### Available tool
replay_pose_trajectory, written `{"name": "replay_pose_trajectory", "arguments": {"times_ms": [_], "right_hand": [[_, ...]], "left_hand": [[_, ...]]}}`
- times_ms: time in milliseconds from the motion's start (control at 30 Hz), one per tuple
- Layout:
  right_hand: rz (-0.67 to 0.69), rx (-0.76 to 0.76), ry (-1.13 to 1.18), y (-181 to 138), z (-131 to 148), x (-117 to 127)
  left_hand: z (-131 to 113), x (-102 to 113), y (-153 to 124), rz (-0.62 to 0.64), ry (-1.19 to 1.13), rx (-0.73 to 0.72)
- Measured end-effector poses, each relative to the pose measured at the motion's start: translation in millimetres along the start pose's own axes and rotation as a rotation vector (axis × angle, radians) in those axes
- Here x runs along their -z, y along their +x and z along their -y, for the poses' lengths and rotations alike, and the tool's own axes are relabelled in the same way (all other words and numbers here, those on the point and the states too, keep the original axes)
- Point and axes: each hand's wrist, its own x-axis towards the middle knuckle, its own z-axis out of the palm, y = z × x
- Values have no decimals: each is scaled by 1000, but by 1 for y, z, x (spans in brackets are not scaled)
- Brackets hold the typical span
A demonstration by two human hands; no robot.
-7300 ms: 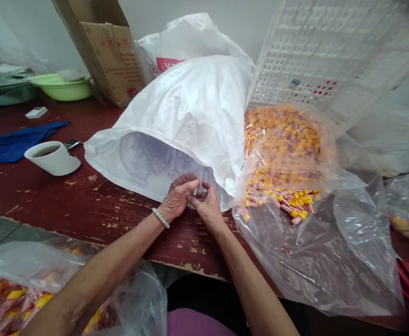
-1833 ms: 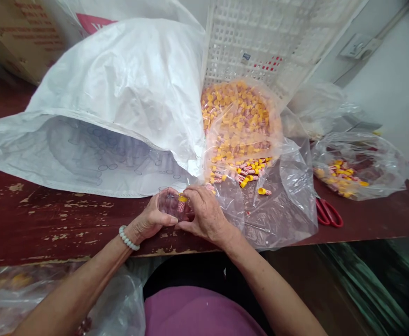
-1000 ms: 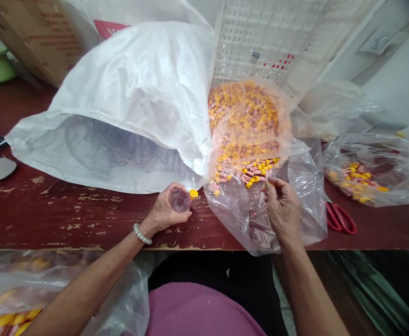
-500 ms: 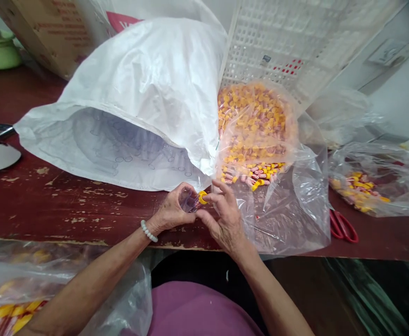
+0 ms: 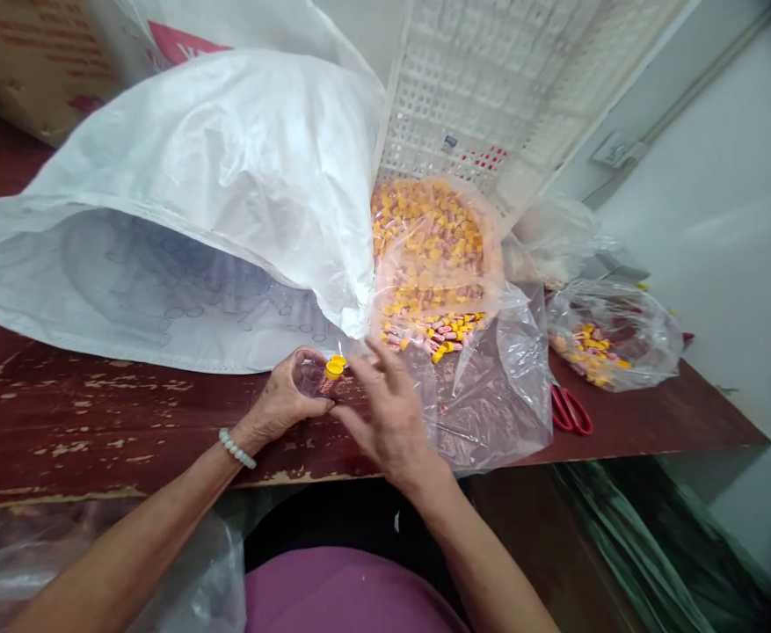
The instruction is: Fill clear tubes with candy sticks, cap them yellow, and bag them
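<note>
Left fingers wrap clear tubes and yellow-capped tubes; right fingers spread open, at their 3 o'clock; white sack toward 11.

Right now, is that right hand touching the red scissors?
Apart. The head view shows the right hand well away from the red scissors, with clear plastic lying between them.
</note>
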Motion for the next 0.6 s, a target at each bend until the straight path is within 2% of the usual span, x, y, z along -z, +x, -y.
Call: {"name": "replay_pose_trajectory", "arguments": {"times_ms": [67,133,233,300,400,467,600], "right_hand": [[-161,-157,-30,2,-32,17],[-156,-354,-184,2,-72,25],[-76,-387,-211,-4,-122,18],[-63,-391,-198,-10,-140,8],[-90,-419,-162,-18,-145,0],[-122,-441,-127,-20,-135,3],[-195,-404,143,-13,-84,25]], "left_hand": [[0,-2,0,13,-72,21],[0,-4,-1,24,-118,29],[0,-6,-1,9,-133,20],[0,-8,-2,-6,-120,-1],[2,-8,-6,-26,-19,-71],[3,-8,-10,-28,96,-117],[0,-11,-17,31,175,-149]]}}
